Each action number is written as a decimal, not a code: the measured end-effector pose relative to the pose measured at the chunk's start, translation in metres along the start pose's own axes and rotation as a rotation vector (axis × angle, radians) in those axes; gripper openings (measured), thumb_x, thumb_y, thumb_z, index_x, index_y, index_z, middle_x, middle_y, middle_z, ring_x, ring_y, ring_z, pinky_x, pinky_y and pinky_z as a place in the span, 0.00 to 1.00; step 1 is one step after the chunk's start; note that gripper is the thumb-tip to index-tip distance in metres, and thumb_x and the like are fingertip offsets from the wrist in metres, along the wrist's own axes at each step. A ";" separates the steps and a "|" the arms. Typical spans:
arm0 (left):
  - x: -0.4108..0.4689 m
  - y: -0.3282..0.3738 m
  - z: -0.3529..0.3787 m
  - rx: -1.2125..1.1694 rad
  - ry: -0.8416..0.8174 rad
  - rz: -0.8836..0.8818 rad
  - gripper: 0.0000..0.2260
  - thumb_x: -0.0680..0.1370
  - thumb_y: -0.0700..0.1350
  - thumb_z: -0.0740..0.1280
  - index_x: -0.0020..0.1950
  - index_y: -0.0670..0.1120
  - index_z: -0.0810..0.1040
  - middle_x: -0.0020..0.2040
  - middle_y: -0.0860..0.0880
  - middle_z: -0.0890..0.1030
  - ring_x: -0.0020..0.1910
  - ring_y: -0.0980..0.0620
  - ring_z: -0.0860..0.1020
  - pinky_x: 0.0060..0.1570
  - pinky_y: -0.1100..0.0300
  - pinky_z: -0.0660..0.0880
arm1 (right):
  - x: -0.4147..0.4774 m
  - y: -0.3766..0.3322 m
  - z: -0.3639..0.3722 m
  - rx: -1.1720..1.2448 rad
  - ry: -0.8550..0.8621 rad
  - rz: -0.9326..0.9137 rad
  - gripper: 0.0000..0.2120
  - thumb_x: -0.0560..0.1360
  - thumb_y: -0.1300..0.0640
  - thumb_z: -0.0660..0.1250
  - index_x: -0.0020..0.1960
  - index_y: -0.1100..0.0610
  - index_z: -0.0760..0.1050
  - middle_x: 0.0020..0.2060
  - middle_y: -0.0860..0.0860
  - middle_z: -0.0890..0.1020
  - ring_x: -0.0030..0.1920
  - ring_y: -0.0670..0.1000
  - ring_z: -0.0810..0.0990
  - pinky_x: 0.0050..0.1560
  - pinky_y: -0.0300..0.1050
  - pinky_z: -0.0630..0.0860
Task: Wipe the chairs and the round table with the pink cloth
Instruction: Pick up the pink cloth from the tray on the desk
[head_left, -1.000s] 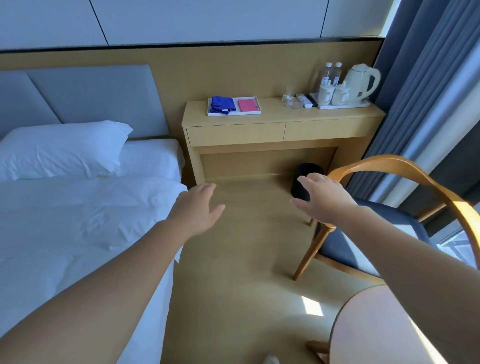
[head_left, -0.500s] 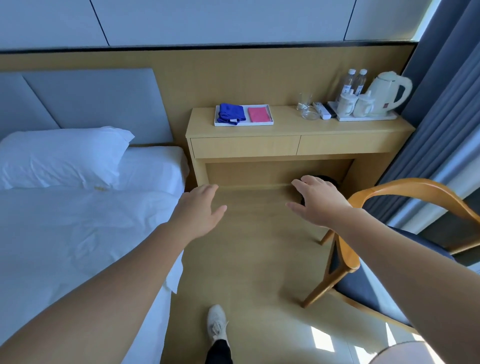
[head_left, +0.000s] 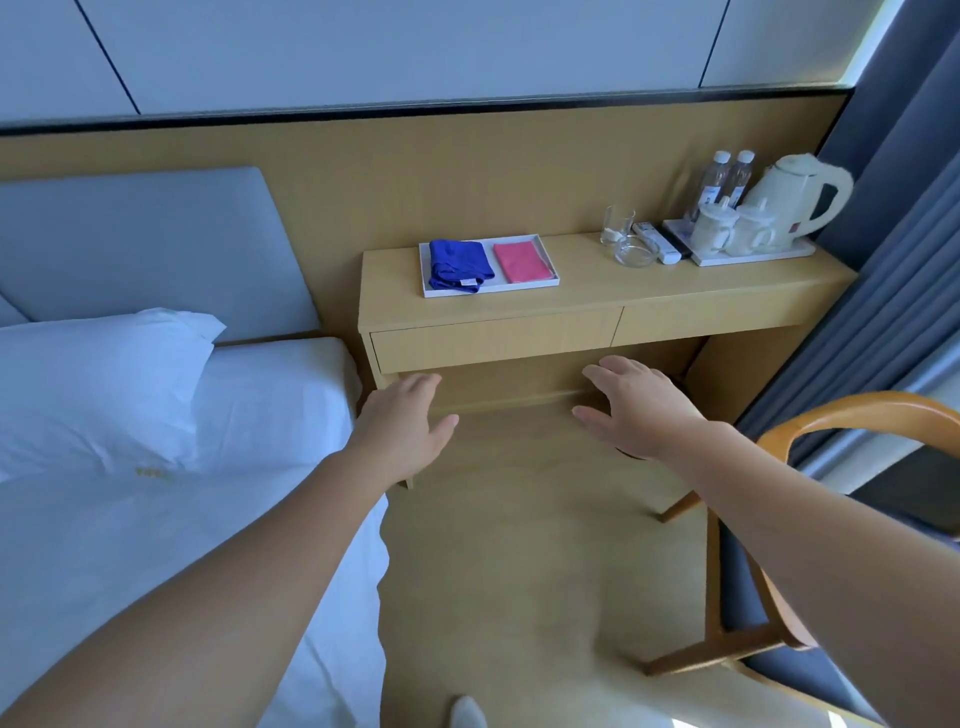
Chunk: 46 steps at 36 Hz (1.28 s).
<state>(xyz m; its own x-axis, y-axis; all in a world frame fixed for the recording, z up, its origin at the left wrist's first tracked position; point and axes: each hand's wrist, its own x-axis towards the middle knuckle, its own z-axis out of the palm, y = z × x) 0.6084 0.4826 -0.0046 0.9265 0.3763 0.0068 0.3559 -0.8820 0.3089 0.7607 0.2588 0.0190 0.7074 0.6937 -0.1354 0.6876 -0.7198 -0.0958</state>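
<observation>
Task judged not begun: nothing wiped, cloth not yet picked up; round table out of view. Desk (head_left: 597, 293) taken as landmark; chair (head_left: 857, 404) near, right of desk; left hand (head_left: 400, 434) and right hand (head_left: 644, 410) below desk front, fingers straight, both empty; tray (head_left: 491, 285) on desk, left part; pink cloth (head_left: 522, 262) in tray, folded flat, rectangular, beside blue cloth (head_left: 460, 267).

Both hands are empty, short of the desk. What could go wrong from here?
1. The blue cloth lies right beside the pink cloth in one white tray; a hasty grab might take the wrong one.
2. The chair stands close on the right and could get bumped.
</observation>
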 end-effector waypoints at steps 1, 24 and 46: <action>0.008 -0.004 0.000 -0.002 -0.007 0.008 0.26 0.79 0.54 0.60 0.74 0.44 0.62 0.72 0.48 0.67 0.69 0.48 0.66 0.67 0.52 0.63 | 0.006 -0.001 -0.001 0.006 -0.002 0.009 0.26 0.79 0.42 0.60 0.73 0.54 0.64 0.70 0.54 0.69 0.71 0.55 0.65 0.69 0.50 0.63; 0.204 -0.039 0.022 0.020 -0.041 0.022 0.26 0.80 0.55 0.59 0.74 0.44 0.62 0.72 0.48 0.66 0.69 0.48 0.66 0.68 0.51 0.64 | 0.207 0.054 0.015 0.024 -0.066 0.018 0.27 0.80 0.43 0.58 0.75 0.53 0.61 0.74 0.53 0.64 0.73 0.56 0.63 0.71 0.50 0.61; 0.395 -0.027 0.040 0.014 -0.041 -0.048 0.22 0.79 0.52 0.63 0.69 0.43 0.68 0.65 0.49 0.73 0.62 0.48 0.71 0.60 0.56 0.68 | 0.411 0.143 0.010 0.026 -0.156 -0.081 0.25 0.80 0.47 0.59 0.75 0.53 0.62 0.73 0.53 0.65 0.72 0.54 0.65 0.69 0.48 0.63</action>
<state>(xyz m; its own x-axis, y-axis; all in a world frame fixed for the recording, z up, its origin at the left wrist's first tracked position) 0.9695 0.6436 -0.0485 0.9123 0.4068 -0.0468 0.4017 -0.8670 0.2947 1.1481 0.4403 -0.0605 0.6147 0.7384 -0.2774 0.7351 -0.6638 -0.1379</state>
